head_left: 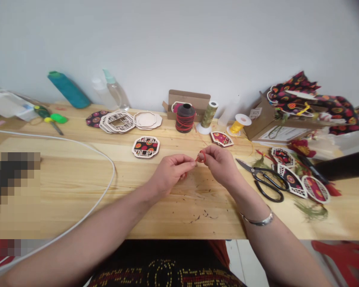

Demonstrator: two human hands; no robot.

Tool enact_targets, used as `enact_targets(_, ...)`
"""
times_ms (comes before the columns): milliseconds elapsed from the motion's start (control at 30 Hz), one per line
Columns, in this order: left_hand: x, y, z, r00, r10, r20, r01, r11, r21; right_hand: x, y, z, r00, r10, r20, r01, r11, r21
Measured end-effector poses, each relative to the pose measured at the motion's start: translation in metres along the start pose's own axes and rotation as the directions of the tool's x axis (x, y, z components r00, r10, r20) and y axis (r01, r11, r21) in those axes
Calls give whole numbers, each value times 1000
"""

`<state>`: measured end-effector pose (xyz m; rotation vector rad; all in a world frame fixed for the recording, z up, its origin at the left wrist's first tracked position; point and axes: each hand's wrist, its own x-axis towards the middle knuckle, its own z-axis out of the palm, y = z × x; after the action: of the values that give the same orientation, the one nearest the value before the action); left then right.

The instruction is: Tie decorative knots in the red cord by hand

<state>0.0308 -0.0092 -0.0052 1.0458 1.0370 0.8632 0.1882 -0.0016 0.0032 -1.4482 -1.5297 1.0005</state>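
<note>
Over the middle of the table, my left hand [175,169] and my right hand [217,161] meet fingertip to fingertip. Both pinch a thin red cord [201,156], which forms a small loop by the right fingers; a bit of it also shows below the left fingers. Beyond the left hand lies a wooden-framed ornament [146,147] with flowered dark fabric. A fan-shaped ornament [221,138] rests just behind the right hand. Black-handled scissors [261,179] lie with blades spread to the right of my right hand.
A spool of red cord [185,118], a green thread spool [209,115] and a yellow thread spool [238,124] stand at the back. Cut wooden frames [118,122] are stacked left of them. A cardboard box [266,123] holds fabric. A white cable [107,159] curves across the left side.
</note>
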Motion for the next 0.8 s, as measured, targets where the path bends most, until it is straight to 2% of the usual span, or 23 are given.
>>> enact_targets(67,-1,1,0,997,72,-16,-69,986,149,0,-1,0,1000,25,10,-25,999,45)
enact_targets(167,0,-1,0,974,226,-32,-201,915,350,-1,-3,0,998,55,25,-57,996,76)
enact_targets(267,1,-5,-1,944,324,-55,-272,865,421,-2,-4,0,997,64,37,-67,993,93)
enact_targets(433,1,-3,0,969,247,-10,-231,920,317,-1,-2,1,999,38,32,-40,996,83)
enact_targets(533,-1,1,0,991,136,7,-133,960,246,-2,-3,1,999,27,35,-30,997,66)
enact_targets(633,-2,4,1,999,45,-5,-43,968,247,-2,-4,1,999,33,38,-35,998,54)
enact_targets(700,-2,4,1,996,90,-2,-86,958,272,-3,-4,1,999,38,36,-40,998,57)
enact_targets(800,-1,0,0,976,217,12,-208,919,334,-3,-5,1,998,51,41,-55,995,84)
